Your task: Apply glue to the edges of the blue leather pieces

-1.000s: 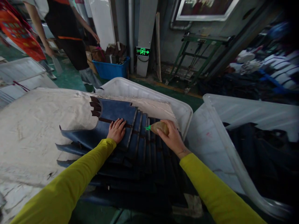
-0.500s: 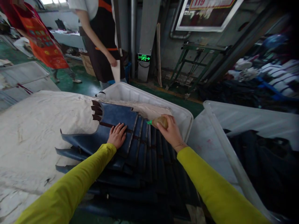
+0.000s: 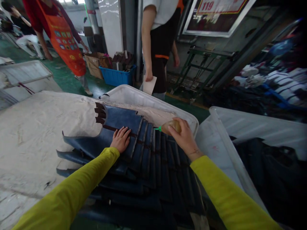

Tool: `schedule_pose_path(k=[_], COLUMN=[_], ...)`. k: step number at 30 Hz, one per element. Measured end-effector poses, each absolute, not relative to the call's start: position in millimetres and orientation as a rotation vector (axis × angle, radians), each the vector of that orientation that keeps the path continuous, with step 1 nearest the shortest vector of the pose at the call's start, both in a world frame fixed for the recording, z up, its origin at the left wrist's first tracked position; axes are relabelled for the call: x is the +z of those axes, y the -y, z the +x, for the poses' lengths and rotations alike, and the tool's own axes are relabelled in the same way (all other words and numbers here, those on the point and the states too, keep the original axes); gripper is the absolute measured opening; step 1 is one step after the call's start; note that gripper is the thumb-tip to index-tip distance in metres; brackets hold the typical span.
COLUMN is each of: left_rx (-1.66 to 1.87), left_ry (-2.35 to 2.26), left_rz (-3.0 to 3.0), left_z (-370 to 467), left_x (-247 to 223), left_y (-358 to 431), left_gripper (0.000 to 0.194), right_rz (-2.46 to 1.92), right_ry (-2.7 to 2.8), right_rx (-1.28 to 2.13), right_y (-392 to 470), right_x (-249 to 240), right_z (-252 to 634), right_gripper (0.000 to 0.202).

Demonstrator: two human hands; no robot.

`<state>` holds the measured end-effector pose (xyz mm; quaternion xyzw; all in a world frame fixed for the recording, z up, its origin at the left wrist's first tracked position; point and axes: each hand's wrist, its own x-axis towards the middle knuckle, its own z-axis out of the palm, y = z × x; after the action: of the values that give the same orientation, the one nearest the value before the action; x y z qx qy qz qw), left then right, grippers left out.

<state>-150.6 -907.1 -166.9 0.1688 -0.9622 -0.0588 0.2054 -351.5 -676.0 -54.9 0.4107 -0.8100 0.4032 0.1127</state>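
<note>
Several dark blue leather-like pieces [image 3: 122, 116] lie overlapped in a fanned row, their edges stepping away to the right. My left hand [image 3: 121, 139] rests flat on the top piece, fingers stretched out beside a dark brown strip. In my right hand [image 3: 183, 135] is a squeeze bottle [image 3: 170, 127] with yellowish-brown contents and a green nozzle. It is tilted sideways, its tip pointing left at the edges of the fanned pieces. Whether the tip touches an edge I cannot tell.
Pale cloth [image 3: 48, 121] covers the surface at left. Behind the pieces runs a white plastic bin rim [image 3: 153, 97]; another white bin [image 3: 230, 153] with dark pieces stands at right. A person in a dark apron [image 3: 161, 54] and one in an orange apron [image 3: 64, 38] are beyond.
My right hand has moved the bottle rightward along the edges. My left hand stays put. The person in the dark apron has walked to the right; the one in orange has also shifted right.
</note>
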Motion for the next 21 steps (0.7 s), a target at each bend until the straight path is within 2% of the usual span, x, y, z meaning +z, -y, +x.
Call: schedule_pose_path(k=[21], left_rx=[-0.175], left_ry=[2.683], left_rz=[0.482], left_z=[-150], left_x=[-168], left_y=[906], left_gripper=[0.042], right_rz=[1.223], right_ry=[2.516], right_rx=[1.080], right_y=[667], right_x=[-67], right_z=[-336], right_gripper=[0.039])
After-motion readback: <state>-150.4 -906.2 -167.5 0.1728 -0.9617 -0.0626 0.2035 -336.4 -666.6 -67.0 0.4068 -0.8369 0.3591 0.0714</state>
